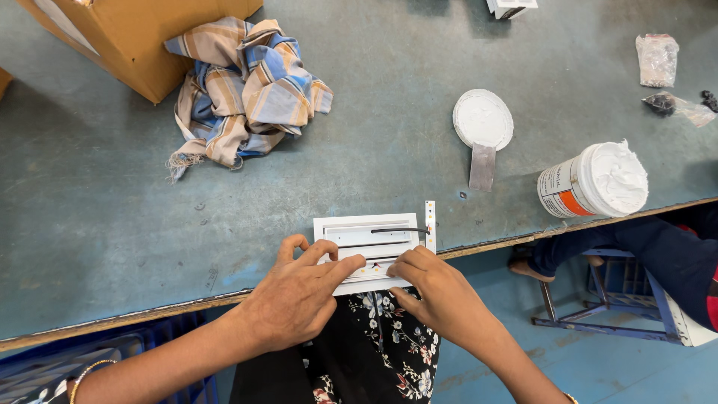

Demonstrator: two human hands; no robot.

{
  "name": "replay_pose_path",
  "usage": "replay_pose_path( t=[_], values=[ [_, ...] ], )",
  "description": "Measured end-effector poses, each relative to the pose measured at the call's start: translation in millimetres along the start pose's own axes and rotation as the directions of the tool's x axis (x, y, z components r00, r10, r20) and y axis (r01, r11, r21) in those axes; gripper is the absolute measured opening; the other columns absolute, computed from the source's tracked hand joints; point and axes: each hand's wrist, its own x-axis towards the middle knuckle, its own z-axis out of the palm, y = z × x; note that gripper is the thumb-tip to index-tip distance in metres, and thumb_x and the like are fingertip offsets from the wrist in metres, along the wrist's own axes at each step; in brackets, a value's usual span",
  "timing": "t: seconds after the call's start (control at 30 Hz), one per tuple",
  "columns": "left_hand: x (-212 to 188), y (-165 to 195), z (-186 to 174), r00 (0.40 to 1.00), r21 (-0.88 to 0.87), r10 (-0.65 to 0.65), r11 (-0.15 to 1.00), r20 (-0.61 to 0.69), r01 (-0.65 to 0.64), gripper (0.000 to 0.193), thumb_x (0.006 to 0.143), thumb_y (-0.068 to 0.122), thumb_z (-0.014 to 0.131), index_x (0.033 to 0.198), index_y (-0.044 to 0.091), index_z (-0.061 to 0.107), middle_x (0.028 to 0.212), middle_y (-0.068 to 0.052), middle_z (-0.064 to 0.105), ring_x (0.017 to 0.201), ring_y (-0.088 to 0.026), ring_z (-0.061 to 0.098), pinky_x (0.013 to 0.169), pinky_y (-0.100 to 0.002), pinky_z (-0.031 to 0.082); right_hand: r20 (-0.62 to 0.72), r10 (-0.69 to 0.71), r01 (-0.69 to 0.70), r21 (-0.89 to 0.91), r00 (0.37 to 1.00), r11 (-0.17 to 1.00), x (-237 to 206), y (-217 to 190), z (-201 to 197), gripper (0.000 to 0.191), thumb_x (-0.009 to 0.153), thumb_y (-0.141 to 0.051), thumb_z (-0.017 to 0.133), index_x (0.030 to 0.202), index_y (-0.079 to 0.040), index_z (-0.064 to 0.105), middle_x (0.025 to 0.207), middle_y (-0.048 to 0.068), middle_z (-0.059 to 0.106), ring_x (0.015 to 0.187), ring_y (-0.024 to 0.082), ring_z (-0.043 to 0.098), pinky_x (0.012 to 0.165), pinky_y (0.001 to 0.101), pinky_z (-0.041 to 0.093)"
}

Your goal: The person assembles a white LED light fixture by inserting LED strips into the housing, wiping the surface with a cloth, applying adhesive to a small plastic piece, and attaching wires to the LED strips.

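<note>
At the lower centre of the frame, a white rectangular panel (pixel 366 239) lies at the near edge of the blue-green bench (pixel 112 217), its long axis running left to right. The left hand (pixel 295 295) presses spread fingers on its near left edge; the right hand (pixel 437 292) curls fingers over the near right corner, equally close. A thin strip (pixel 430 223) stands just right of the panel; an open white tub (pixel 594 182) sits well apart, right.

Teal workbench (pixel 389 161), checked cloth (pixel 243 90), white frame (pixel 359 232), paste tub (pixel 594 183)
</note>
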Motion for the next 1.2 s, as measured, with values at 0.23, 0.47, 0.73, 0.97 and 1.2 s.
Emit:
replay_pose_path(
  t=[0.23,0.47,0.73,0.97,1.2],
  values=[
    [0.0,-0.1,-1.5,0.999,-0.046,-0.024,0.999,-0.034,0.022,0.066,0.074,0.004,0.064,0.138,-0.002,0.049,0.107,-0.009,0.069,0.115,-0.027,0.053,0.099,-0.054,0.031,-0.03,-0.023,0.023,0.003,0.999,1.0,-0.3,-0.4,0.7,0.024,0.078,-0.013,0.078,0.099,-0.003,0.07,0.097,0.009,0.067,0.095,0.03,0.065,0.083,0.041,0.053],
    [0.9,2.8,-1.6,1.0,0.029,0.005,1.0,0.004,-0.005,0.068,0.074,0.005,0.064,0.14,-0.001,0.048,0.107,-0.013,0.067,0.115,-0.029,0.053,0.098,-0.054,0.031,-0.024,-0.009,0.009,0.0,1.0,1.0,0.3,-0.9,0.3,0.024,0.078,-0.013,0.078,0.099,-0.003,0.07,0.096,0.009,0.067,0.095,0.03,0.065,0.082,0.0411,0.053],
    [-2.3,2.5,-9.9,0.991,-0.151,-0.122,0.982,-0.049,0.114,0.06,0.075,0.0,0.06,0.135,0.0,0.051,0.111,-0.01,0.068,0.115,-0.025,0.056,0.103,-0.053,0.029,-0.015,0.003,-0.003,-0.005,1.0,1.0,-0.3,0.0,1.3,0.025,0.078,-0.013,0.078,0.1,-0.003,0.07,0.098,0.009,0.066,0.095,0.029,0.065,0.082,0.041,0.053],
    [-10.3,-0.4,-11.2,0.974,-0.197,-0.204,0.963,-0.096,0.182,0.052,0.078,0.001,0.061,0.13,0.002,0.056,0.11,-0.011,0.066,0.112,-0.024,0.057,0.104,-0.047,0.034,-0.031,-0.033,0.033,0.0,0.999,0.999,-0.8,0.7,1.9,0.027,0.079,-0.013,0.078,0.102,-0.003,0.069,0.1,0.009,0.066,0.098,0.029,0.064,0.084,0.0412,0.053],
    [-16.0,-1.7,-4.3,0.993,-0.09,-0.081,0.993,-0.08,0.074,0.046,0.086,0.015,0.07,0.129,0.003,0.059,0.099,-0.008,0.072,0.113,-0.024,0.057,0.098,-0.05,0.033,0.027,-0.053,0.053,0.004,0.998,0.999,2.6,-0.6,-4.2,0.028,0.079,-0.012,0.078,0.103,-0.002,0.068,0.097,0.01,0.064,0.097,0.03,0.062,0.084,0.0416,0.051]
  ],
)
